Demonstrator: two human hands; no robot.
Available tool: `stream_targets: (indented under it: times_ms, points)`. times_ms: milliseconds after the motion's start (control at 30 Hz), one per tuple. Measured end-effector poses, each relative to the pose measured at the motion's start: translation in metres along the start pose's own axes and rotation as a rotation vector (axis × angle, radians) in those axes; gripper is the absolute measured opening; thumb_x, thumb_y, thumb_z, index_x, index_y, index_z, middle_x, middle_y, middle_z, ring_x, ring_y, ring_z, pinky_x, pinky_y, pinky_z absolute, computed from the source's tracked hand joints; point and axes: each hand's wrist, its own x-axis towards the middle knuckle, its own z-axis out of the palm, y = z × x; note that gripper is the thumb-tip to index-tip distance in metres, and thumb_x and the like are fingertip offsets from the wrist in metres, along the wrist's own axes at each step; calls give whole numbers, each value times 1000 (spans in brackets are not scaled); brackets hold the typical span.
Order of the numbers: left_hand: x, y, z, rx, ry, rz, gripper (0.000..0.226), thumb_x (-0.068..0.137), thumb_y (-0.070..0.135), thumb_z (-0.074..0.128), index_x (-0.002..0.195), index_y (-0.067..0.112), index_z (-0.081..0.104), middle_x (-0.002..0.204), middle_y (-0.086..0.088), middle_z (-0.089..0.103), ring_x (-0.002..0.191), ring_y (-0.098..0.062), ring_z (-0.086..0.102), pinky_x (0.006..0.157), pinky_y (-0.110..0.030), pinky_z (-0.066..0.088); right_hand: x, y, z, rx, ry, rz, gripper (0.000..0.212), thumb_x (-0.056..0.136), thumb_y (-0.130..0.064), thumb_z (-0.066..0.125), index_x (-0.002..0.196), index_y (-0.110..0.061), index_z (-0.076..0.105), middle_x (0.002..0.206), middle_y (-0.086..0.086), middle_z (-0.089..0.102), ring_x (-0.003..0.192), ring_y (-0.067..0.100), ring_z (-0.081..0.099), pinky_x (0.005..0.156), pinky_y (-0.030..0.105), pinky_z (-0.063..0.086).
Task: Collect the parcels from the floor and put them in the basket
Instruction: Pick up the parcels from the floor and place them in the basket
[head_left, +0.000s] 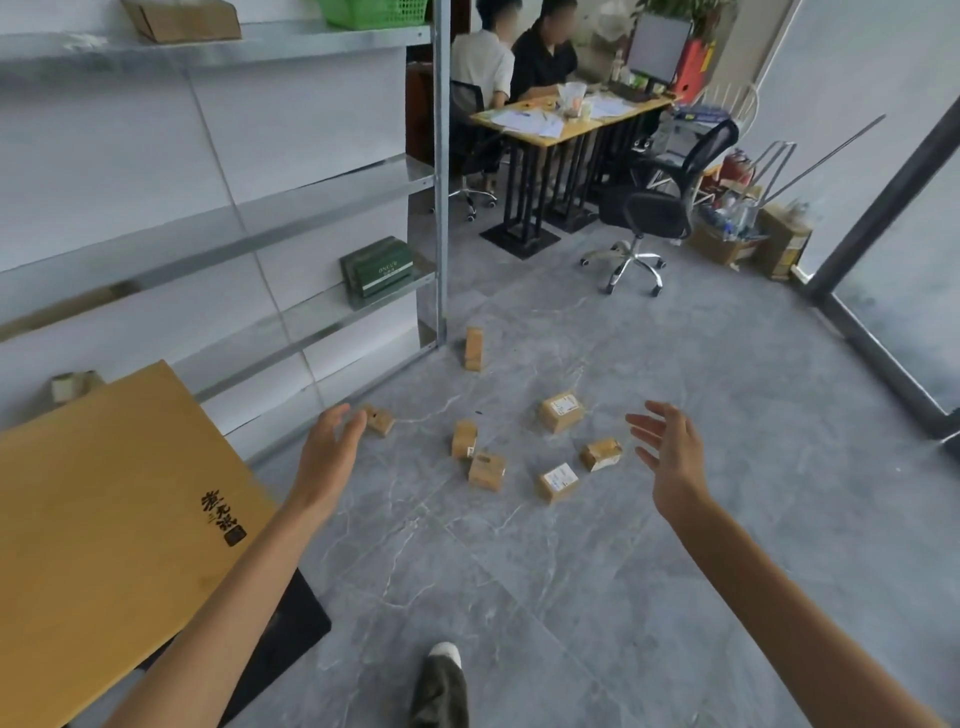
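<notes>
Closest to the lens, a shoe (441, 686) steps onto the grey floor (597, 597), and 2 bare forearms stretch out above it. The left hand (330, 447) and right hand (670, 452) are both spread, fingers loose and apart, and neither grip has hold of anything. They are set wide, 1 to each side of the scatter. That reads as a reach being framed before bending down, not a grasp under way.

All 7 parcels (487, 471) lie on the floor ahead, so collecting looks not yet begun. The leftmost parcel (379, 420) sits near the foot of the shelf rack (440, 208). The left fingertips overlap its edge in this view; the hand seems to be above it, not on it, though I cannot tell for sure. Another 5 cluster between the hands, 2 of them with white labels facing up. The upright parcel (474, 349) stands apart, just beside the rack's post.

The green basket (371, 13) rests on the rack's top shelf, high up and well apart from the parcels, so each one probably needs lifting to it. A wooden worktop (104, 519) juts in beside the left forearm.
</notes>
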Motion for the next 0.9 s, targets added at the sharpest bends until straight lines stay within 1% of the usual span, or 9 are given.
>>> stream_targets:
  times_ms: [100,200,333,433,467,633,733,833,900]
  points:
    - [48,3,5,-2,1,-37,51,98,38,37,142,12,34,146,-7,37,134,-22,36,104,-34,29,36,-10,29,-20,19,20,31,100,-27,32,112,-11,56,112,13,66,100,23,58,100,42,40]
    - [94,11,13,38,-4,-26,49,98,37,39,139,10,38,144,-8,40,132,-22,38,98,-29,29,67,-16,56,-16,31,24,36,101,-26,31,119,-7,56,115,15,65,101,24,57,98,41,41]
    - [153,33,39,67,-44,-14,45,94,41,45,128,10,47,120,-3,55,117,-22,47,86,-24,34,106,-23,86,7,38,65,38,101,-25,32,124,-3,53,118,19,64,102,27,57,101,45,40]
    - [198,50,69,63,-90,-11,47,98,34,42,136,7,42,139,-8,46,127,-22,43,93,-24,30,140,-29,103,23,44,91,38,101,-25,32,123,-2,53,117,20,64,105,31,58,102,45,40]
    - [215,55,80,55,-103,-7,47,98,33,41,137,7,41,141,-9,44,128,-22,42,93,-23,29,154,-32,108,20,46,98,37,101,-25,32,122,-3,53,117,20,64,106,32,58,102,45,40]
    - [301,81,136,50,-135,-2,45,98,33,41,135,7,43,138,-10,46,125,-22,44,93,-26,32,245,-45,137,-18,14,112,36,102,-26,31,120,-5,55,110,15,65,105,28,58,102,45,40]
    - [350,94,167,55,-149,-46,43,98,35,41,133,9,44,138,-9,47,125,-23,44,95,-28,33,305,-58,159,-46,-43,129,36,102,-26,31,119,-6,56,103,11,65,103,27,58,101,44,40]
    - [392,107,189,100,-191,-99,44,98,38,38,133,11,44,138,-8,47,126,-23,44,97,-30,34,356,-69,179,-89,-98,151,33,101,-26,32,114,-9,58,98,7,66,101,26,58,97,41,42]
    - [417,112,198,101,-198,-127,45,98,39,38,133,12,44,139,-8,47,127,-24,44,102,-34,34,386,-74,197,-117,-132,162,30,101,-25,33,110,-10,58,98,7,66,100,25,59,93,38,42]
